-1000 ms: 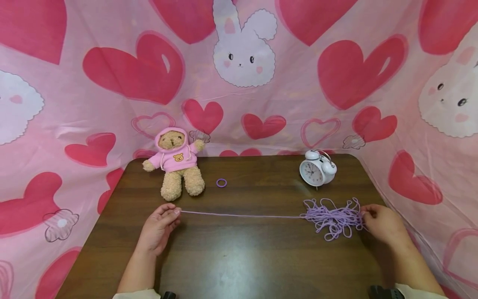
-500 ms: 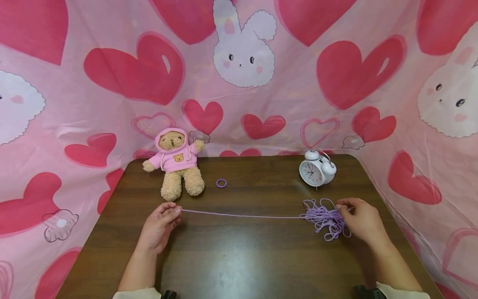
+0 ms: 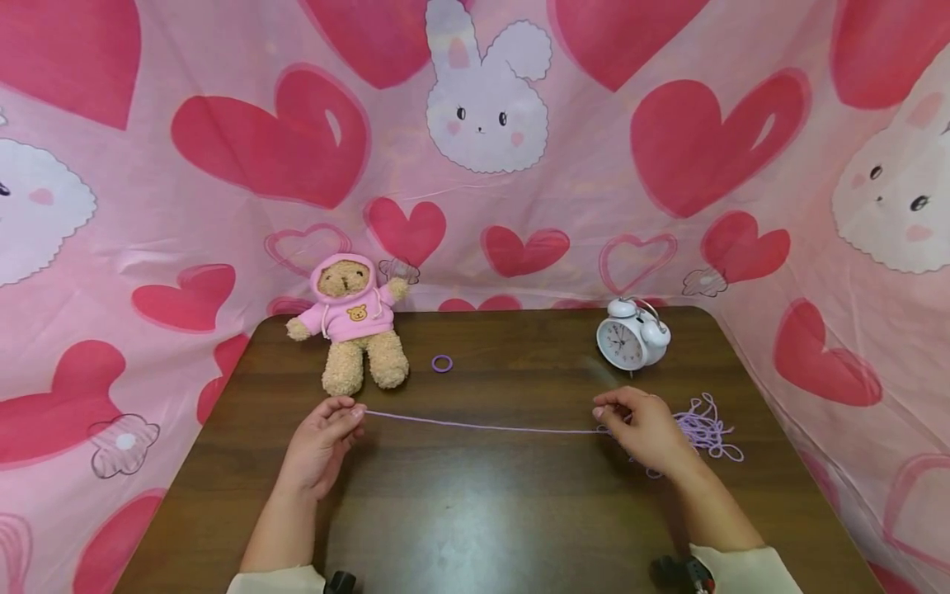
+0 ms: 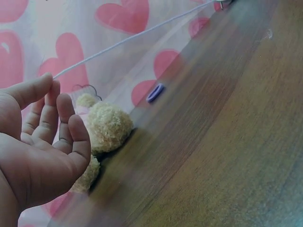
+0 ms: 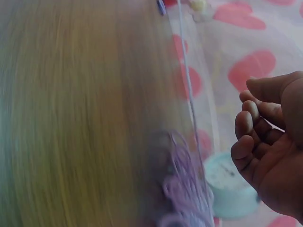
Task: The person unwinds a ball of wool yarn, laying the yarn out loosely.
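Observation:
My left hand (image 3: 317,450) pinches the end of a lilac yarn strand (image 3: 475,426) between thumb and forefinger. In the left wrist view the strand (image 4: 128,40) runs from the fingertips up to the right, raised off the wood. Toward the right it joins a loose, loopy pile of yarn (image 3: 705,431) on the table. My right hand (image 3: 644,425) hangs over the pile's left part and hides much of it in the head view. Its fingers (image 5: 244,123) are loosely bent and hold nothing, with the strand passing apart from them in the right wrist view.
A teddy bear (image 3: 356,322) in a pink hoodie sits at the back left of the dark wooden table (image 3: 475,528). Beside it lies a small purple ring (image 3: 442,364). A white alarm clock (image 3: 631,337) stands at the back right, before a pink heart-patterned cloth (image 3: 475,214).
My right hand has moved left from the pile's right end, across it, to its left part. The left hand stays nearly in place, still pinching the strand.

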`<act>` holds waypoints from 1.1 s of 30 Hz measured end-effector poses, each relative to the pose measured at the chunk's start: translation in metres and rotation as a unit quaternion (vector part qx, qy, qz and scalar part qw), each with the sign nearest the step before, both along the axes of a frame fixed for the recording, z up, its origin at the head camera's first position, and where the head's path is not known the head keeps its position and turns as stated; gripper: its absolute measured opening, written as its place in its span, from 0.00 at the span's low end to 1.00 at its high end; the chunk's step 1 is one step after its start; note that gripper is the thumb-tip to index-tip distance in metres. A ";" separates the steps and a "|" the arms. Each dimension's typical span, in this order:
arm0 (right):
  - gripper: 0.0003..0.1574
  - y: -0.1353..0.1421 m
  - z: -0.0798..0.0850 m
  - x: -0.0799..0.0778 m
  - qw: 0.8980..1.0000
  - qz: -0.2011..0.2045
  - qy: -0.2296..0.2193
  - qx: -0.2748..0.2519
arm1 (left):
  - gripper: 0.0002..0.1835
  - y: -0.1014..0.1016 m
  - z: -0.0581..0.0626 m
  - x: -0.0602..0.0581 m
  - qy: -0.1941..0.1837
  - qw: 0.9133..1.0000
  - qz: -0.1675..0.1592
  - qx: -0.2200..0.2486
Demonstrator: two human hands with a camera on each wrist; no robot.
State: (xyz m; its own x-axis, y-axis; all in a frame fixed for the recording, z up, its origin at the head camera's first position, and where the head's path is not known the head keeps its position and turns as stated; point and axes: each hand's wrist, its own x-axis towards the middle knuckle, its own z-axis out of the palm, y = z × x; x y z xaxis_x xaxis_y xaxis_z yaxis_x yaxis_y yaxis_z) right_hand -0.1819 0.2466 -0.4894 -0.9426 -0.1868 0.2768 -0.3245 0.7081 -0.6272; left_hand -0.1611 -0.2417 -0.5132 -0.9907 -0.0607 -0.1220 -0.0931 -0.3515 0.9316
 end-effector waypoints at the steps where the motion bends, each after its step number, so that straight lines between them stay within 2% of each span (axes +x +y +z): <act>1: 0.08 -0.006 -0.002 -0.002 1.000 0.009 0.003 -0.005 | 0.09 0.000 0.000 0.000 0.001 1.000 0.000 0.001; 14: 0.12 -0.074 -0.018 -0.014 0.993 0.103 -0.023 -0.056 | 0.09 0.002 0.004 0.000 0.010 1.000 -0.007 0.009; 23: 0.14 -0.104 -0.023 -0.017 0.988 0.149 -0.020 0.016 | 0.09 0.004 0.009 -0.001 0.013 1.000 -0.009 0.004; 33: 0.05 -0.122 -0.028 -0.015 0.986 0.167 -0.018 0.016 | 0.09 0.003 0.008 0.000 0.022 1.000 -0.008 0.012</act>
